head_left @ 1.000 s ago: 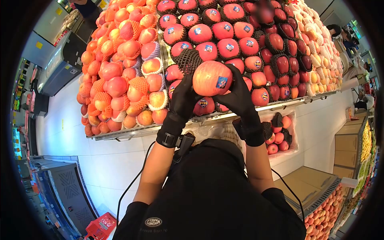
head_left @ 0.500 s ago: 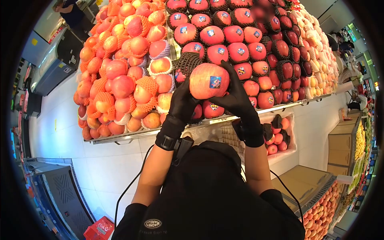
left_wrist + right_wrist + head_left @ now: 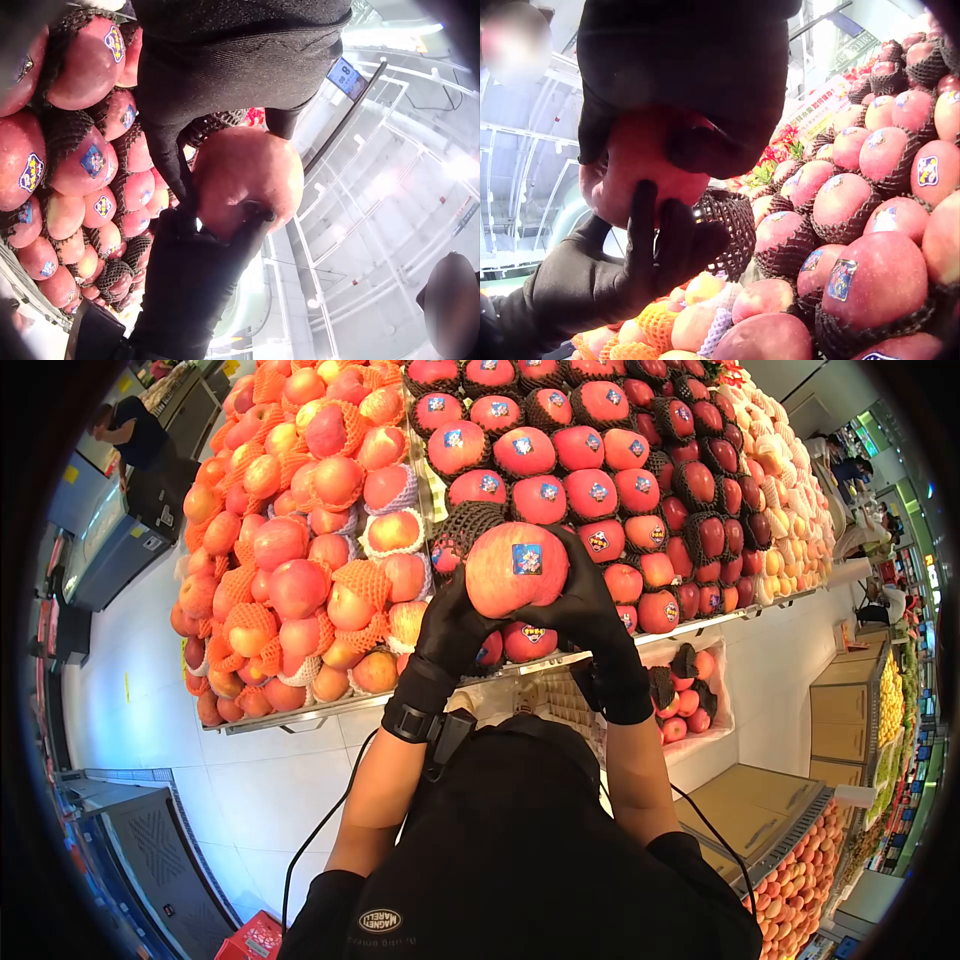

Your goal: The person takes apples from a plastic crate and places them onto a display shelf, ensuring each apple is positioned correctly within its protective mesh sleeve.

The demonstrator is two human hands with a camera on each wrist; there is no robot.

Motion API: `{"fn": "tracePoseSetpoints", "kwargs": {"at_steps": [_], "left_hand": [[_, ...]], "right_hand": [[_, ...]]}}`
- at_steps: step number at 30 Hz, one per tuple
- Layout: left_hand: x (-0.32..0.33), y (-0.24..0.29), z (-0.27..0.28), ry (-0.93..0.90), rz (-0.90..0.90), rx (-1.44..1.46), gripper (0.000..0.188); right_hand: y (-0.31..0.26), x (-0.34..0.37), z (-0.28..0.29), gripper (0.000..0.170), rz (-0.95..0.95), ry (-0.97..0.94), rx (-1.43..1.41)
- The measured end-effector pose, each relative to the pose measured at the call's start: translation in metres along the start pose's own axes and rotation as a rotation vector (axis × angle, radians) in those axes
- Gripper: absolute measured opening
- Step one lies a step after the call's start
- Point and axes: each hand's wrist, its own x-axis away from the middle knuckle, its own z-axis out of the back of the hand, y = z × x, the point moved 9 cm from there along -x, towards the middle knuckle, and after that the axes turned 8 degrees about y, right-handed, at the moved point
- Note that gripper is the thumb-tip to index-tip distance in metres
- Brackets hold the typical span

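Note:
A large pinkish-red apple (image 3: 500, 585) with a blue sticker (image 3: 527, 559) sits between my two black-gloved hands, held up over the front of the fruit display. My left hand (image 3: 452, 622) curves round its left side, and my right hand (image 3: 588, 598) grips the right side, fingers wrapping behind. Both thumbs lie low on the near side. A black foam net (image 3: 472, 525) shows just beyond the apple; in the right wrist view this net (image 3: 731, 229) is right by the left fingertips. The left wrist view shows the apple (image 3: 244, 176) bare of netting.
Red apples in black nets (image 3: 525, 450) fill the middle of the display. Orange-netted apples (image 3: 300, 588) are piled left, pale netted fruit (image 3: 785, 500) at right. A lined box of apples (image 3: 730, 705) is below on the right. A person (image 3: 140, 435) stands far left.
The apple has turned between my hands, its sticker moving from the lower right toward the upper middle. Both hands have come slightly nearer and left in view. The head view has shifted over the display.

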Motion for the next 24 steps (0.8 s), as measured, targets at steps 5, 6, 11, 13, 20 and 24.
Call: {"fn": "tracePoseSetpoints", "kwargs": {"at_steps": [5, 6, 11, 13, 20, 24], "left_hand": [[-0.003, -0.002, -0.004, 0.021, -0.024, 0.014, 0.059], [-0.005, 0.001, -0.006, 0.022, -0.040, 0.022, 0.059], [-0.015, -0.021, -0.026, -0.007, 0.274, 0.328, 0.055], [-0.023, -0.023, -0.032, -0.014, 0.274, 0.338, 0.054], [-0.034, 0.022, -0.050, 0.008, 0.314, 0.551, 0.059], [-0.036, 0.019, -0.057, 0.022, 0.266, 0.713, 0.063]], "right_hand": [[-0.006, -0.008, 0.000, 0.092, 0.021, -0.080, -0.045], [-0.010, -0.011, 0.002, 0.090, 0.006, -0.088, -0.069], [-0.030, -0.025, 0.028, 0.083, 0.063, -0.039, 0.021], [-0.034, -0.031, 0.040, 0.085, 0.150, -0.018, 0.175], [-0.048, -0.033, 0.051, 0.083, 0.245, -0.028, 0.257], [-0.052, -0.032, 0.051, 0.090, 0.200, -0.085, 0.295]]}}
